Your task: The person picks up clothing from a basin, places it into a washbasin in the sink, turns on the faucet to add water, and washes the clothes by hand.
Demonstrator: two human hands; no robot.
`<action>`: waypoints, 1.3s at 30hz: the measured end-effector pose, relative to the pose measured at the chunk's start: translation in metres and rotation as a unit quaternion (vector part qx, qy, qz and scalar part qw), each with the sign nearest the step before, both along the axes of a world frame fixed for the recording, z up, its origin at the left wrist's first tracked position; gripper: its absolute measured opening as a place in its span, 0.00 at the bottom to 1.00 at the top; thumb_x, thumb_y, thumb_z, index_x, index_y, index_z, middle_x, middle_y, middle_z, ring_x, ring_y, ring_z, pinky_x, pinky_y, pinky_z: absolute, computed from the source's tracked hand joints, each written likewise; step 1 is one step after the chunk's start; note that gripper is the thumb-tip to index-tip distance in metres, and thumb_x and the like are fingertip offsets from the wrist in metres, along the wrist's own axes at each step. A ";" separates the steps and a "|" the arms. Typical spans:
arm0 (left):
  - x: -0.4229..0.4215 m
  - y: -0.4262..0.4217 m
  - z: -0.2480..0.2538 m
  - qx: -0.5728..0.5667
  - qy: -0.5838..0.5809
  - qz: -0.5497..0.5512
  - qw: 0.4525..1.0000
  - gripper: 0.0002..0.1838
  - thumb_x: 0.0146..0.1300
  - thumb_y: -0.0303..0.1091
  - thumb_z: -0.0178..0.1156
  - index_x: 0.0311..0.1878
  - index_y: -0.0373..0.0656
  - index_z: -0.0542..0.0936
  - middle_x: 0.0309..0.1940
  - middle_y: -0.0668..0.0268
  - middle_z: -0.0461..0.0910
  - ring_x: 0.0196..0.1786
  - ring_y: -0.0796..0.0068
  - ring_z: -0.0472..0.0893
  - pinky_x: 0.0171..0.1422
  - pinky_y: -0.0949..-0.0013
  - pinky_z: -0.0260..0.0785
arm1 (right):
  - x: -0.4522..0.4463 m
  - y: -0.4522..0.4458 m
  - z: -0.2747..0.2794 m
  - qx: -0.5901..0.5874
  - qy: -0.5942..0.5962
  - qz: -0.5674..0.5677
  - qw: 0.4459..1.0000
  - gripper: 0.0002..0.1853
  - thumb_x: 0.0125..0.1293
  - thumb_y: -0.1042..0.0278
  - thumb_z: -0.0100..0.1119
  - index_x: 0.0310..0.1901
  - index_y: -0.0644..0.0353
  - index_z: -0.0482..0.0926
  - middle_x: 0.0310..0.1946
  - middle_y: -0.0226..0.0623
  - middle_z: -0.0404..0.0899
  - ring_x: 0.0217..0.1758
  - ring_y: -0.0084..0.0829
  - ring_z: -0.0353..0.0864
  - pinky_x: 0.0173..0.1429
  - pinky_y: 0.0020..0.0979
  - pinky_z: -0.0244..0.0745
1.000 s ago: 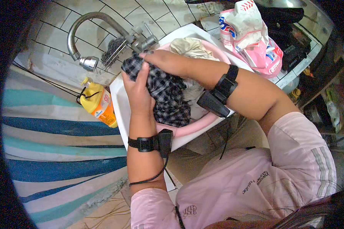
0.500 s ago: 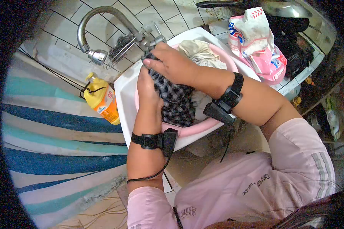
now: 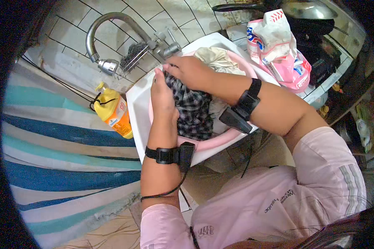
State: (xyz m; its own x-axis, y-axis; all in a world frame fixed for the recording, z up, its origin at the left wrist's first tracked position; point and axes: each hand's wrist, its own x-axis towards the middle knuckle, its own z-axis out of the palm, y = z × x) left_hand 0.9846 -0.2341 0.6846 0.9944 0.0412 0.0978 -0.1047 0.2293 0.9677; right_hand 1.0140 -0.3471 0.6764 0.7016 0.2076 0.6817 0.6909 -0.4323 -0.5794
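Observation:
A black-and-grey checked cloth (image 3: 194,112) hangs from between my two hands into a pink basin (image 3: 241,64), which sits in the white sink (image 3: 136,101). My left hand (image 3: 162,97) is closed on the cloth's upper left side, thumb pointing up. From the right, my right hand (image 3: 188,71) grips the bunched top of the same cloth, its fingers partly hidden. Beside the cloth, a cream-coloured garment (image 3: 218,60) lies in the basin behind my right forearm.
A curved metal faucet (image 3: 112,17) stands at the back left near a wire rack with a dark scrubber (image 3: 134,54). A yellow bottle (image 3: 114,110) is left of the sink. Pink-and-white detergent bags (image 3: 278,54) and a dark pan (image 3: 309,25) lie at the right.
My hands have come closer together at the top of the cloth, and the bunched cloth end that stuck out at the upper left is now mostly covered. The view has shifted slightly.

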 end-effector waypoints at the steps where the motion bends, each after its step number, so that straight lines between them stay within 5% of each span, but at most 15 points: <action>1: 0.000 -0.001 0.000 -0.003 -0.005 -0.019 1.000 0.29 0.71 0.52 0.36 0.55 0.32 0.68 0.53 0.54 0.73 0.53 0.66 0.76 0.54 0.67 0.70 | 0.002 -0.001 -0.003 0.012 0.022 -0.007 1.000 0.17 0.67 0.54 0.46 0.36 0.61 0.73 0.29 0.53 0.76 0.35 0.54 0.76 0.38 0.46 0.69; 5: -0.008 -0.004 0.006 -0.075 0.019 -0.057 0.995 0.26 0.69 0.53 0.44 0.56 0.40 0.69 0.47 0.61 0.76 0.48 0.69 0.78 0.52 0.66 0.71 | 0.015 -0.002 -0.009 0.035 0.059 -0.046 0.997 0.19 0.68 0.52 0.44 0.37 0.63 0.73 0.32 0.55 0.75 0.37 0.53 0.76 0.40 0.45 0.68; 7: -0.011 -0.011 0.003 0.016 -0.053 0.005 0.998 0.24 0.65 0.35 0.55 0.62 0.43 0.63 0.56 0.56 0.68 0.51 0.66 0.75 0.55 0.67 0.69 | 0.024 -0.010 -0.008 0.095 0.099 -0.058 0.989 0.19 0.68 0.53 0.44 0.38 0.65 0.73 0.32 0.55 0.75 0.36 0.50 0.75 0.41 0.43 0.68; 8: -0.017 -0.010 0.001 0.094 -0.165 -0.063 0.980 0.34 0.55 0.25 0.62 0.64 0.50 0.60 0.58 0.58 0.64 0.49 0.66 0.75 0.55 0.67 0.68 | 0.028 -0.015 -0.007 0.153 0.135 -0.069 0.977 0.20 0.69 0.53 0.43 0.39 0.66 0.73 0.32 0.55 0.75 0.36 0.47 0.75 0.42 0.41 0.68; 10: -0.006 -0.003 -0.002 0.228 -0.222 -0.030 0.947 0.34 0.51 0.24 0.64 0.62 0.46 0.64 0.55 0.61 0.69 0.50 0.69 0.74 0.54 0.70 0.68 | 0.030 -0.014 -0.010 0.163 0.158 -0.030 0.973 0.20 0.68 0.53 0.44 0.40 0.67 0.73 0.34 0.50 0.76 0.36 0.40 0.73 0.44 0.36 0.67; 13: 0.001 0.010 0.004 0.277 -0.176 0.024 0.944 0.26 0.50 0.24 0.63 0.55 0.40 0.71 0.48 0.62 0.74 0.48 0.71 0.75 0.53 0.70 0.67 | 0.027 -0.014 -0.009 0.190 0.183 0.129 0.956 0.24 0.65 0.49 0.50 0.46 0.67 0.74 0.41 0.41 0.78 0.46 0.32 0.73 0.51 0.32 0.66; 17: 0.038 0.057 -0.022 0.405 -0.160 0.148 0.888 0.18 0.49 0.21 0.57 0.46 0.35 0.77 0.42 0.55 0.79 0.44 0.65 0.78 0.52 0.69 0.68 | 0.007 -0.010 -0.004 0.093 0.217 0.145 0.961 0.33 0.58 0.54 0.60 0.62 0.61 0.64 0.50 0.47 0.74 0.57 0.35 0.71 0.61 0.32 0.63; 18: 0.048 0.068 -0.032 0.406 -0.162 0.147 0.887 0.18 0.49 0.21 0.57 0.46 0.35 0.77 0.42 0.55 0.79 0.44 0.65 0.78 0.52 0.69 0.68 | 0.018 0.001 -0.019 0.058 0.101 0.087 0.989 0.33 0.56 0.60 0.63 0.62 0.59 0.63 0.53 0.48 0.71 0.55 0.37 0.71 0.60 0.33 0.65; 20: 0.066 0.089 -0.057 0.518 -0.100 0.085 0.845 0.18 0.49 0.20 0.55 0.47 0.36 0.78 0.40 0.55 0.80 0.43 0.63 0.79 0.52 0.67 0.69 | 0.015 0.001 -0.020 0.066 0.077 0.064 0.993 0.30 0.53 0.63 0.63 0.58 0.58 0.66 0.51 0.45 0.70 0.51 0.37 0.72 0.56 0.33 0.68; 21: 0.066 0.087 -0.064 0.520 -0.088 0.049 0.848 0.13 0.52 0.26 0.54 0.41 0.34 0.78 0.34 0.59 0.81 0.36 0.70 0.79 0.44 0.70 0.70 | 0.015 0.000 -0.019 0.067 0.077 0.064 0.993 0.30 0.53 0.63 0.63 0.58 0.58 0.66 0.51 0.45 0.70 0.51 0.37 0.72 0.56 0.33 0.68; 23: 0.067 0.086 -0.074 0.502 -0.001 -0.034 0.864 0.13 0.52 0.27 0.55 0.40 0.33 0.78 0.34 0.59 0.81 0.36 0.70 0.79 0.43 0.69 0.70 | 0.014 -0.005 -0.014 0.100 0.031 0.073 0.992 0.24 0.49 0.63 0.63 0.48 0.61 0.73 0.40 0.50 0.73 0.47 0.45 0.74 0.55 0.38 0.70; 26: 0.040 0.068 -0.052 0.406 0.136 -0.117 0.896 0.13 0.52 0.28 0.55 0.39 0.33 0.78 0.34 0.59 0.81 0.36 0.70 0.79 0.43 0.69 0.70 | 0.014 -0.006 -0.014 0.100 0.013 0.073 0.992 0.18 0.47 0.65 0.63 0.41 0.60 0.75 0.38 0.48 0.74 0.45 0.42 0.75 0.51 0.37 0.71; 33: -0.017 0.045 -0.026 0.185 0.252 -0.120 0.942 0.13 0.51 0.31 0.56 0.37 0.32 0.78 0.34 0.59 0.82 0.36 0.70 0.79 0.42 0.69 0.70 | 0.012 -0.005 -0.015 0.099 0.031 0.114 0.988 0.12 0.48 0.66 0.61 0.36 0.59 0.76 0.35 0.44 0.75 0.43 0.41 0.75 0.48 0.37 0.72; 38: 0.011 0.065 -0.051 0.165 0.261 -0.115 0.944 0.15 0.50 0.35 0.59 0.34 0.30 0.78 0.35 0.58 0.82 0.36 0.72 0.79 0.41 0.67 0.71 | 0.017 -0.004 -0.020 0.056 0.027 0.106 0.992 0.13 0.49 0.64 0.61 0.36 0.59 0.77 0.36 0.47 0.75 0.45 0.43 0.75 0.48 0.39 0.72; 39: 0.028 0.067 -0.051 0.381 0.254 -0.130 0.879 0.15 0.51 0.36 0.58 0.35 0.31 0.78 0.35 0.58 0.82 0.36 0.71 0.79 0.41 0.67 0.71 | 0.017 -0.004 -0.020 0.060 0.025 0.103 0.993 0.13 0.49 0.64 0.61 0.36 0.59 0.77 0.36 0.47 0.75 0.45 0.43 0.75 0.48 0.39 0.72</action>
State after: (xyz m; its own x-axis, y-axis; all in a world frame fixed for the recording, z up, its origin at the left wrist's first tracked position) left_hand 1.0122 -0.1669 0.6338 0.8837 -0.0782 -0.4615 0.3464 -0.5540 0.7570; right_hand 1.0310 -0.3515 0.6559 0.6868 0.2696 0.6750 0.7261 -0.2114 -0.6543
